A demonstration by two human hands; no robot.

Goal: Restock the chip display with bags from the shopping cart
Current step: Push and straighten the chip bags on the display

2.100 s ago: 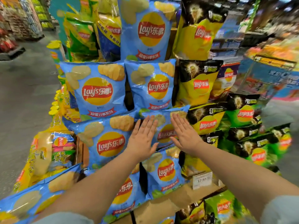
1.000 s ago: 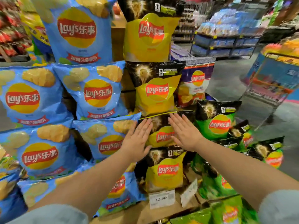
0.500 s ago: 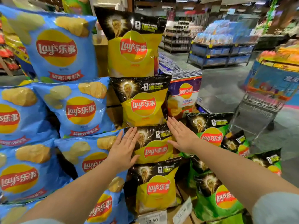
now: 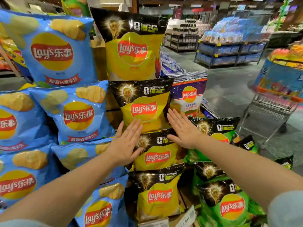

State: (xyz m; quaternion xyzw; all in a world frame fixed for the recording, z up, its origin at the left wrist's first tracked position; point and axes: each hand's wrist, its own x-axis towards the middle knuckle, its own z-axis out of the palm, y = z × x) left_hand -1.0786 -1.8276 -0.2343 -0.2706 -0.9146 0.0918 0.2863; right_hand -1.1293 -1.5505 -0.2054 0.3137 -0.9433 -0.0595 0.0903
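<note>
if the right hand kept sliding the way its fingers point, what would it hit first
The right hand lies flat with fingers aimed up and left. Going on that way, it would probably first meet the yellow bag in the second row, at its lower right edge. Depth is unclear, so it may already be touching it.

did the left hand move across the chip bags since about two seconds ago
Yes. The left hand went rightward along the display: it lay on the blue bags then, and now rests flat on a yellow bag in the next column.
</note>
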